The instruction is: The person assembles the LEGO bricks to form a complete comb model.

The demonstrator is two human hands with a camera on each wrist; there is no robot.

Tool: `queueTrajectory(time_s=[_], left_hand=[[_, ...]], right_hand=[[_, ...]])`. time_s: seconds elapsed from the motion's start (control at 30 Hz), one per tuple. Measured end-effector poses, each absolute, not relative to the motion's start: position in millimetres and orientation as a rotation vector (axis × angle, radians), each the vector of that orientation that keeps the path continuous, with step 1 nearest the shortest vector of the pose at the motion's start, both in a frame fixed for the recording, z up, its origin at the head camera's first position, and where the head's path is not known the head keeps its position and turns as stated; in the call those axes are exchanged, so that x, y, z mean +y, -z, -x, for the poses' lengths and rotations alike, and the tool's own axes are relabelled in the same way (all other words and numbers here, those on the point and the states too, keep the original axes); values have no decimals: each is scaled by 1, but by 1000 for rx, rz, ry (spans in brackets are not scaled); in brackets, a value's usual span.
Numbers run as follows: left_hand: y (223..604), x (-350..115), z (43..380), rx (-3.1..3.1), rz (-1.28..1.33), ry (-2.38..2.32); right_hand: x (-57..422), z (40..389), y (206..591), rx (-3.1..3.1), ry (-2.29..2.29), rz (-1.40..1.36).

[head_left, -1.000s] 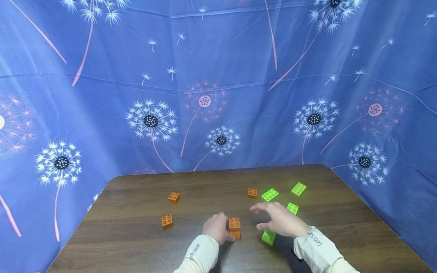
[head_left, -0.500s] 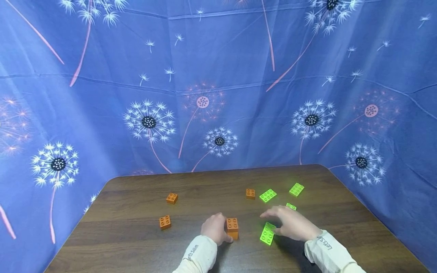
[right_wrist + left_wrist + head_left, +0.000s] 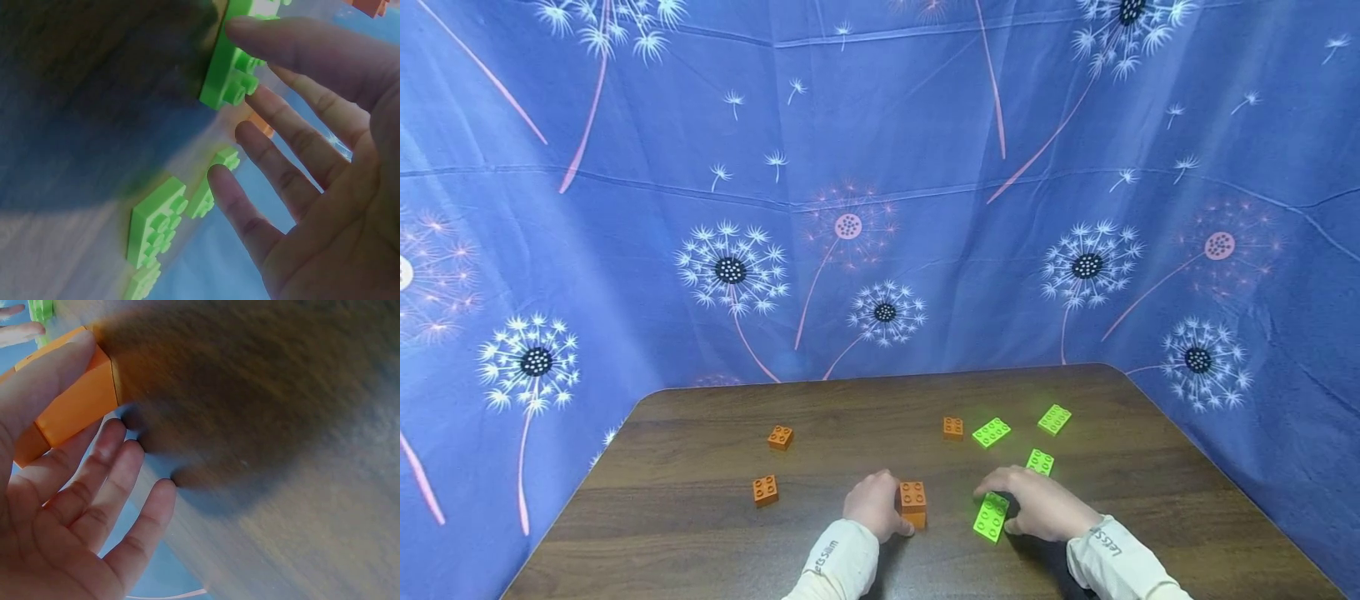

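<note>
My left hand (image 3: pixel 872 505) grips a stack of orange toy bricks (image 3: pixel 913 497) near the front middle of the table. In the left wrist view, the thumb lies across the near side of the orange stack (image 3: pixel 87 403), with fingers behind it. To the right, my right hand (image 3: pixel 1040 505) curves round a long green toy brick (image 3: pixel 988 521) with studs on top. Its fingers reach past the far end and its thumb is at the near side. The right wrist view shows that thumb over part of the green brick (image 3: pixel 219 72); how firmly it presses cannot be told.
Behind my right hand lie three more green bricks, including a near one (image 3: pixel 1040 461) and a far one (image 3: pixel 1055 419). An orange brick (image 3: pixel 952 427) sits beside them. Two orange bricks (image 3: pixel 765 491) lie on the left. A blue patterned cloth (image 3: pixel 880 167) hangs behind the wooden table (image 3: pixel 700 550).
My right hand has shifted right, then come back to the front green brick, its fingers now round it. The left hand keeps its hold on the orange stack.
</note>
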State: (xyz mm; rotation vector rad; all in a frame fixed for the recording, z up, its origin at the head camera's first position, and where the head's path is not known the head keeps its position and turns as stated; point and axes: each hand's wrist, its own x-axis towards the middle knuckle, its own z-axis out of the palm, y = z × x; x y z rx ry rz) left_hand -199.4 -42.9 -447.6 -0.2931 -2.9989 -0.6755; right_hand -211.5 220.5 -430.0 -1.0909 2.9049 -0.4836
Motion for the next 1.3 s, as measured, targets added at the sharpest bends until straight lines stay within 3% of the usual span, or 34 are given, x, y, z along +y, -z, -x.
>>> queueTrajectory(time_s=[1.3], left_hand=[[445,-42,198,-2989,306,707]], right_hand=[[202,201,429,3018,467,1039]])
